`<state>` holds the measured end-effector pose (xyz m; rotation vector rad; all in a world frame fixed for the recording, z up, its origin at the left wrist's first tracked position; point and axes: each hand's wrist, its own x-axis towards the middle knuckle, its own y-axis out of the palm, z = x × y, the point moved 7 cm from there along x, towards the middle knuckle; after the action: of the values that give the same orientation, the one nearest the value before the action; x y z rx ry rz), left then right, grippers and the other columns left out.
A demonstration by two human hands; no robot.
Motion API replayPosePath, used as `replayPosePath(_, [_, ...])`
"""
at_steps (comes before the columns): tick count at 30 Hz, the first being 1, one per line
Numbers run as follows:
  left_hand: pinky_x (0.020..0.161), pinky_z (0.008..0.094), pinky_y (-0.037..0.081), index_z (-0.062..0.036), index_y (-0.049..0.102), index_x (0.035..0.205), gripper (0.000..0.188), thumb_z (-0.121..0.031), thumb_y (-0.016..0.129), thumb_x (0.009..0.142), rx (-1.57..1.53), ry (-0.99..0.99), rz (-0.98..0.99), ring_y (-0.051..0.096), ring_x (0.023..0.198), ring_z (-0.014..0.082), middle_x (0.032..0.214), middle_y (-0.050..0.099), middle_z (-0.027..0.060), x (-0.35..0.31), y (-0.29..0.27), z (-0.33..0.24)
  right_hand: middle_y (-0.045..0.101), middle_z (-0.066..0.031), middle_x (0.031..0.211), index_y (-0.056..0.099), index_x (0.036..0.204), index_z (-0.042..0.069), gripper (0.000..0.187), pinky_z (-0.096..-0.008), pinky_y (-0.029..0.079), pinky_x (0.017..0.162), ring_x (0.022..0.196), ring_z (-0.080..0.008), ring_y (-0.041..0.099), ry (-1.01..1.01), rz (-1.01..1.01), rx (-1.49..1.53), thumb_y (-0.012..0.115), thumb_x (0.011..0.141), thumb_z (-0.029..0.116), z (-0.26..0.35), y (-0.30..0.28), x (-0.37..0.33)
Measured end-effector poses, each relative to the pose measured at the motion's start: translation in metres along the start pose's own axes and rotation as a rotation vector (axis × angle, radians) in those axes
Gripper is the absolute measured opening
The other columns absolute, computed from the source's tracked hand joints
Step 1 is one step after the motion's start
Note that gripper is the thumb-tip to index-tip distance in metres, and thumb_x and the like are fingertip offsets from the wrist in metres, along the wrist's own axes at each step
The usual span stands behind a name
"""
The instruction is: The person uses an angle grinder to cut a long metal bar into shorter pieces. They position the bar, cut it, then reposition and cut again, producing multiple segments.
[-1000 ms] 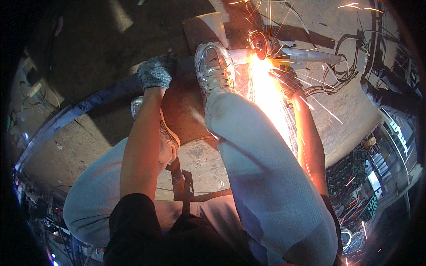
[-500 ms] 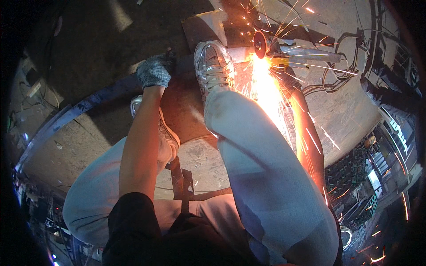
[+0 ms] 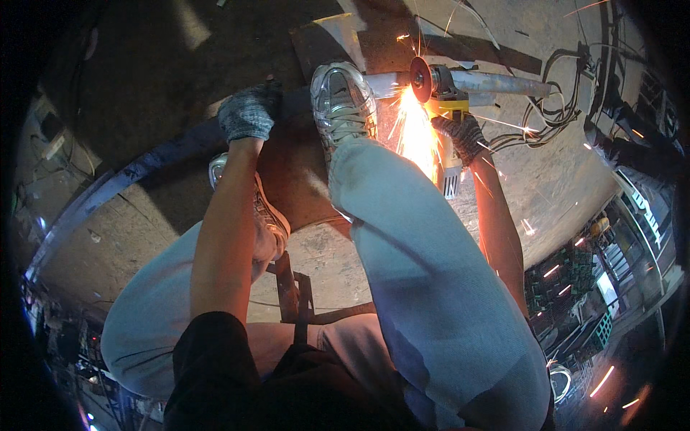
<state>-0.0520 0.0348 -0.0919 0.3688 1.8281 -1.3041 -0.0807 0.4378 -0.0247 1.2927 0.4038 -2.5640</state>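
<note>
My right hand (image 3: 463, 136), in a grey knit glove, is closed round a yellow and black angle grinder (image 3: 449, 108). The grinder's reddish disc (image 3: 422, 79) meets a long metal bar (image 3: 388, 82), and bright sparks (image 3: 417, 133) pour from there toward me. The bar runs from far left across to the right. At its middle, my gloved left hand (image 3: 250, 111) is closed on it, the fingertips partly lost in shadow. My silver shoe (image 3: 343, 100) stands on the bar between my hands, left of the disc.
Black cables (image 3: 557, 108) lie coiled beyond the bar's right end. A flat metal plate (image 3: 327, 47) lies past my shoe. My other shoe (image 3: 269, 208) is on the floor nearer me. A brown metal frame (image 3: 287, 287) stands between my legs, and cluttered racks (image 3: 575, 287) fill the right.
The spark stream has shrunk and dimmed, so the grinder body and right glove now show clearly. The disc and my left hand have barely shifted.
</note>
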Motion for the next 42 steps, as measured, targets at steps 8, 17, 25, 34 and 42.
replayPosePath(8, [0.103, 0.0442, 0.038, -0.0124, 0.063, 0.120, 0.062, -0.055, 0.027, 0.094, -0.050, -0.042, -0.049, 0.052, 0.120, 0.0362, 0.125, 0.059, 0.0138, 0.010, 0.013, 0.012, 0.064, -0.0032, 0.105, 0.058, 0.116, 0.004, 0.045, -0.0273, 0.049, 0.080, 0.090, -0.0141, 0.059, -0.049, 0.013, -0.022, 0.076, 0.078, 0.019, -0.004, 0.005, 0.003])
replayPosePath(17, [0.101, 0.0444, 0.040, -0.0147, 0.064, 0.119, 0.062, -0.057, 0.027, 0.093, -0.041, 0.015, -0.125, 0.055, 0.116, 0.0370, 0.121, 0.061, 0.0142, 0.007, 0.013, 0.013, 0.064, -0.0011, 0.099, 0.059, 0.111, 0.006, 0.040, -0.0240, 0.050, 0.072, 0.082, -0.0119, 0.058, -0.019, -0.024, 0.105, 0.077, 0.078, 0.019, 0.000, 0.009, 0.010])
replayPosePath(25, [0.100, 0.0444, 0.041, -0.0132, 0.066, 0.114, 0.061, -0.055, 0.026, 0.094, -0.029, -0.049, -0.093, 0.056, 0.114, 0.0374, 0.119, 0.062, 0.0145, 0.001, 0.001, 0.004, 0.060, -0.0047, 0.108, 0.053, 0.118, 0.005, 0.040, -0.0277, 0.051, 0.083, 0.094, -0.0153, 0.060, -0.120, 0.001, -0.168, 0.072, 0.083, 0.012, -0.010, -0.001, 0.015])
replayPosePath(34, [0.093, 0.0449, 0.046, -0.0141, 0.070, 0.104, 0.058, -0.054, 0.029, 0.094, -0.012, 0.139, -0.191, 0.060, 0.105, 0.0362, 0.109, 0.066, 0.0130, 0.005, 0.012, 0.008, 0.061, -0.0009, 0.095, 0.060, 0.105, 0.005, 0.032, -0.0306, 0.046, 0.074, 0.083, -0.0139, 0.055, -0.142, -0.029, -0.101, 0.070, 0.083, 0.027, -0.006, -0.001, 0.026])
replayPosePath(42, [0.087, 0.0454, 0.048, -0.0112, 0.072, 0.097, 0.054, -0.049, 0.032, 0.094, 0.009, 0.057, -0.213, 0.063, 0.098, 0.0370, 0.099, 0.068, 0.0160, -0.008, -0.004, 0.001, 0.060, -0.0008, 0.100, 0.056, 0.113, 0.005, 0.042, -0.0295, 0.045, 0.078, 0.089, -0.0129, 0.054, -0.308, 0.046, -0.470, 0.075, 0.080, 0.022, 0.004, 0.005, 0.015])
